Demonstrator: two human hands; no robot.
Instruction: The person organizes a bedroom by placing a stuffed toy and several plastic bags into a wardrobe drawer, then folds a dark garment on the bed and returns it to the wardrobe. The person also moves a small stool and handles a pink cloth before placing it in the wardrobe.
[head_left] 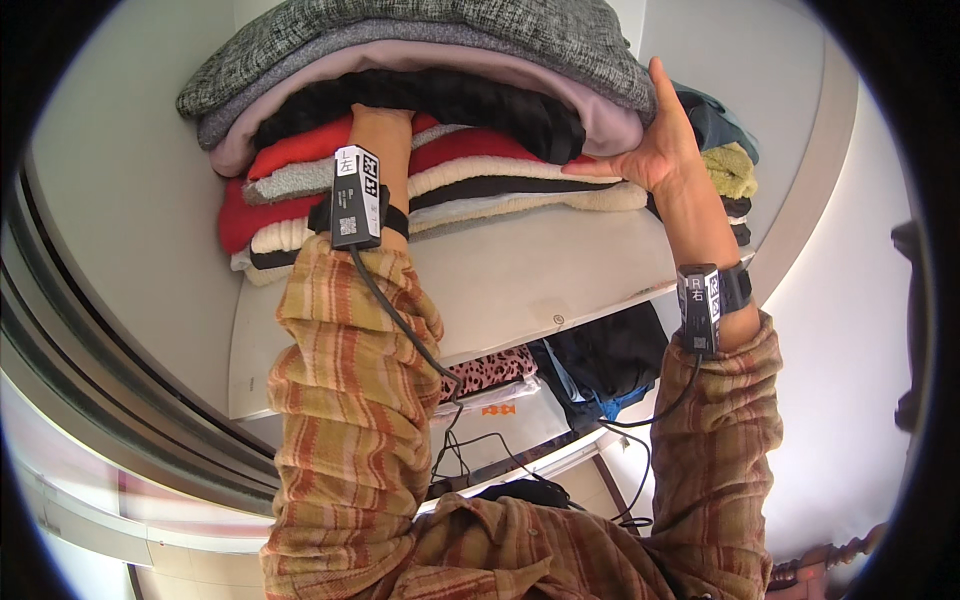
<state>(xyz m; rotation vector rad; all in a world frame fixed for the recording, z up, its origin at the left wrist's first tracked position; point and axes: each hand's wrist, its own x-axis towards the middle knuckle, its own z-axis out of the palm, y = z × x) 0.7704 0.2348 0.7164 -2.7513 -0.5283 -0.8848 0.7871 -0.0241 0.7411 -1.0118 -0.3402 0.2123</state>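
Note:
My left hand (pixel 381 117) reaches in beneath a folded black garment (pixel 420 97), and its fingers are hidden there. At the right end of the same stack, my right hand (pixel 662 150) cups the edge, thumb up against a grey tweed-like garment (pixel 420 30), other fingers reaching left below a folded pink garment (pixel 614 128). A plain grey folded cloth (pixel 222 122) lies between the tweed and the pink. Below the black garment are red cloth (pixel 290 150), a fluffy grey piece (pixel 290 185) and cream fleece (pixel 605 197), all folded.
The pile sits on a white shelf (pixel 520 290). To its right are a teal garment (pixel 715 125) and a yellow-green fluffy one (pixel 730 170). A lower shelf holds pink leopard-print cloth (pixel 490 368) and dark clothes (pixel 610 360). Black cables (pixel 405 330) hang from devices on both wrists.

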